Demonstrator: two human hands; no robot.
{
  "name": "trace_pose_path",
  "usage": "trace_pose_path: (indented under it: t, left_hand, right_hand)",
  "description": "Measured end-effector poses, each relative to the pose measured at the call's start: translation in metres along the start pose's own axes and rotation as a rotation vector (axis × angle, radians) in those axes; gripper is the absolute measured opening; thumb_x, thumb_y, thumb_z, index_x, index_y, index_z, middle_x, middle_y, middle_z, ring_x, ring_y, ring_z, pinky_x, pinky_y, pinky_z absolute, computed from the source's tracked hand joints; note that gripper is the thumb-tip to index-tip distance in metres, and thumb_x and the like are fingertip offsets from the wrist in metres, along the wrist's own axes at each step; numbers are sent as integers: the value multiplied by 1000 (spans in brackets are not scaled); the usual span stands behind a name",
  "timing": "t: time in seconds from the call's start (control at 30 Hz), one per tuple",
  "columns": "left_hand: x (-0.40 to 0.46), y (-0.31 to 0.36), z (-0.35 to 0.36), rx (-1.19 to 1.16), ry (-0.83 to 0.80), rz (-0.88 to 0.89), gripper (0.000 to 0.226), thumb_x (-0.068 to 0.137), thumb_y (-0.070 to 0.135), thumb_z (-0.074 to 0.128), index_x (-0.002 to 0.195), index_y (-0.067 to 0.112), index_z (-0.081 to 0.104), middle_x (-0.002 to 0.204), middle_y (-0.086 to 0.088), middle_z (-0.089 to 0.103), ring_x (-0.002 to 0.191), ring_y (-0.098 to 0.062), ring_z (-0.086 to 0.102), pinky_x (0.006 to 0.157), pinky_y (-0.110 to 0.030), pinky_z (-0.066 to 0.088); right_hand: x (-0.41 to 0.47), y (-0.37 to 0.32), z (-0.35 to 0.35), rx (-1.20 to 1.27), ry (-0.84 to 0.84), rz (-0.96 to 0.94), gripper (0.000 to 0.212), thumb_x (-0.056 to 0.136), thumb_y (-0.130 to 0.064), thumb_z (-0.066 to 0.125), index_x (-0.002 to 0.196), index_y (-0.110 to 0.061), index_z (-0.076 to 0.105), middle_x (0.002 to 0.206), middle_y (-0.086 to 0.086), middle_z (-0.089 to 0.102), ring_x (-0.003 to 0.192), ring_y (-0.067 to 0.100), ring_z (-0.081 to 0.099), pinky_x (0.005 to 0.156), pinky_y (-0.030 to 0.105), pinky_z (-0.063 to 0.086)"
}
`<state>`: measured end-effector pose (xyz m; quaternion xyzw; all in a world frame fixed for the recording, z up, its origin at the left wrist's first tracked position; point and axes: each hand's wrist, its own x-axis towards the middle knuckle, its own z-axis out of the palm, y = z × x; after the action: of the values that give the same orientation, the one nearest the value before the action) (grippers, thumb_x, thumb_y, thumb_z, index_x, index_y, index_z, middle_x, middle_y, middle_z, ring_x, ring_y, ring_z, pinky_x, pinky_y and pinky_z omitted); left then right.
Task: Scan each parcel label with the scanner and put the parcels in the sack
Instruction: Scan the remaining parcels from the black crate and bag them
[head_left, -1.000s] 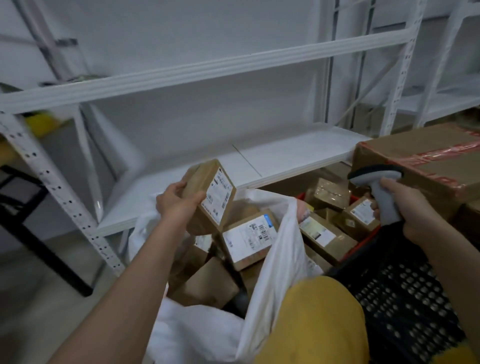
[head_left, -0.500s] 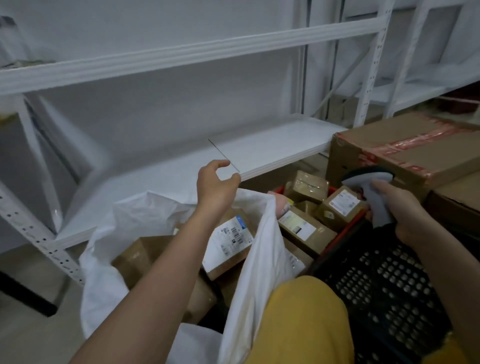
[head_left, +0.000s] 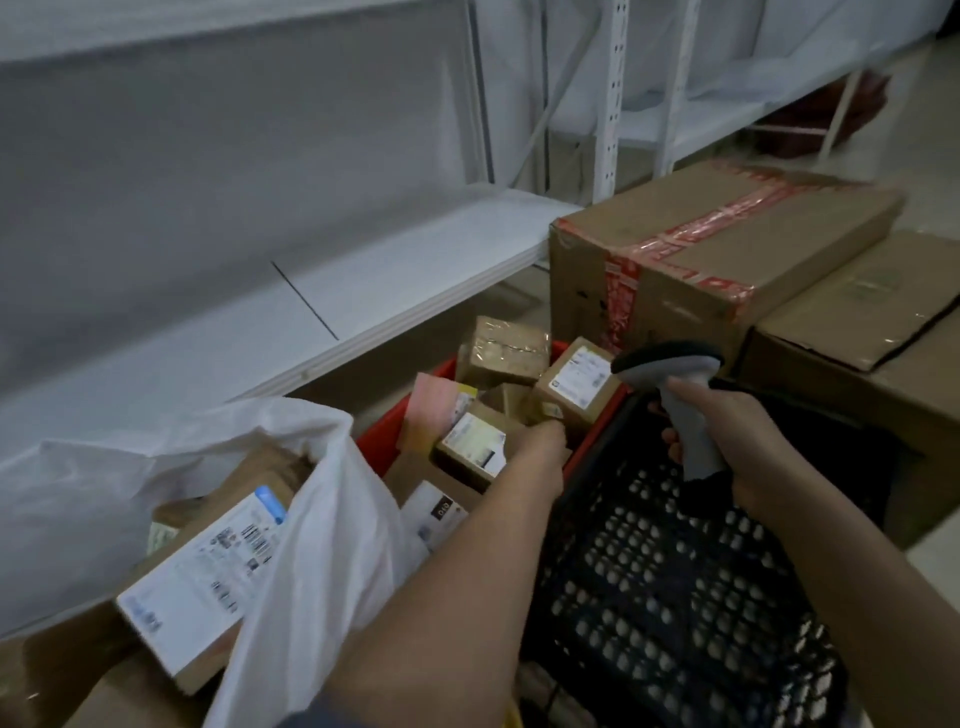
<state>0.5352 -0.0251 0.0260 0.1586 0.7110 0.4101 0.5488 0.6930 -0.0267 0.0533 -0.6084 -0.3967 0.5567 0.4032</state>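
My left hand (head_left: 540, 447) reaches into the red crate (head_left: 384, 431), its fingertips at the lower corner of a small cardboard parcel with a white label (head_left: 576, 379). Motion blur hides the grip. Several more small parcels lie in the crate, one of them with a label (head_left: 475, 441) just left of my hand. My right hand (head_left: 737, 431) grips the grey scanner (head_left: 670, 358) by its handle, head pointing left over the crate. The white sack (head_left: 322, 519) stands open at the lower left, holding a labelled parcel (head_left: 208, 566) and other boxes.
A black perforated crate (head_left: 675, 597) sits below my right hand. A large carton with red tape (head_left: 727, 244) and another carton (head_left: 857, 332) stand at the right. A low white shelf (head_left: 363, 291) runs behind the sack and red crate.
My left hand let go of a parcel over the sack, then swung right and down into the red crate. The view turned right and down. My right hand kept hold of the scanner.
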Motion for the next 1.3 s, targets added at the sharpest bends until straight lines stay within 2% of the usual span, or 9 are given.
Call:
trace_pose_path:
  t: [0.07, 0.2, 0.33, 0.47, 0.67, 0.87, 1.07, 1.17, 1.3]
  left_hand:
    - [36, -13, 2, -34, 73, -83, 30, 92, 18, 59, 120, 8, 52, 92, -10, 55, 79, -25, 53, 70, -30, 48]
    - [150, -50, 4, -82, 208, -202, 54, 88, 24, 59, 135, 3, 44, 129, -16, 53, 118, -35, 51, 101, -41, 44]
    - [191, -69, 7, -93, 238, -207, 53, 91, 26, 49, 140, 6, 45, 140, -14, 50, 125, -36, 51, 94, -44, 47]
    - [183, -63, 21, -105, 416, -196, 85, 64, 28, 69, 140, 6, 39, 137, -14, 48, 119, -35, 52, 96, -44, 49]
    - [179, -65, 24, -252, 474, -185, 65, 78, 29, 60, 138, 12, 44, 129, -15, 54, 108, -35, 55, 87, -41, 50]
    - [170, -64, 40, -495, 429, -121, 78, 85, 8, 61, 147, 38, 24, 139, -10, 39, 106, -27, 45, 82, -39, 39]
    - [162, -57, 38, -632, 370, -39, 82, 82, 2, 57, 144, 43, 23, 141, -6, 46, 116, -28, 54, 100, -48, 47]
    - [156, -54, 35, -688, 304, -71, 66, 77, 6, 56, 134, 32, 35, 129, -7, 55, 106, -29, 61, 92, -51, 53]
    - [126, -48, 26, -599, 130, -102, 53, 65, 11, 54, 119, 15, 56, 107, -13, 68, 93, -32, 67, 70, -46, 59]
  right_hand:
    - [19, 9, -2, -15, 2, 11, 30, 96, -37, 60, 95, -8, 64, 80, 11, 61, 67, 23, 58, 60, 34, 47]
    - [54, 19, -3, 23, 17, 60, 26, 96, -35, 61, 91, -10, 64, 74, 10, 60, 64, 23, 57, 61, 36, 46]
    - [77, 24, -5, 21, -18, 73, 25, 96, -32, 61, 82, -12, 64, 73, 10, 60, 62, 19, 57, 58, 31, 47]
    - [93, 30, -5, 24, -29, 110, 26, 95, -34, 62, 90, -9, 69, 70, 7, 62, 58, 16, 58, 57, 29, 48]
    - [105, 31, 5, -2, -53, 130, 29, 95, -34, 62, 97, -6, 70, 71, 8, 61, 58, 18, 56, 57, 30, 46]
    - [105, 36, 4, -42, -75, 149, 31, 96, -33, 61, 102, -4, 69, 73, 10, 61, 56, 18, 55, 54, 30, 45]
    - [93, 24, 3, -28, -58, 127, 26, 95, -34, 62, 93, -9, 67, 76, 11, 62, 61, 19, 57, 58, 31, 47]
    - [81, 9, 4, 28, -37, 122, 27, 96, -36, 59, 89, -11, 63, 84, 13, 62, 65, 20, 58, 63, 33, 48]
    - [57, -14, 5, 150, 5, 83, 41, 98, -42, 54, 120, -7, 59, 100, 12, 65, 76, 20, 61, 64, 31, 49]
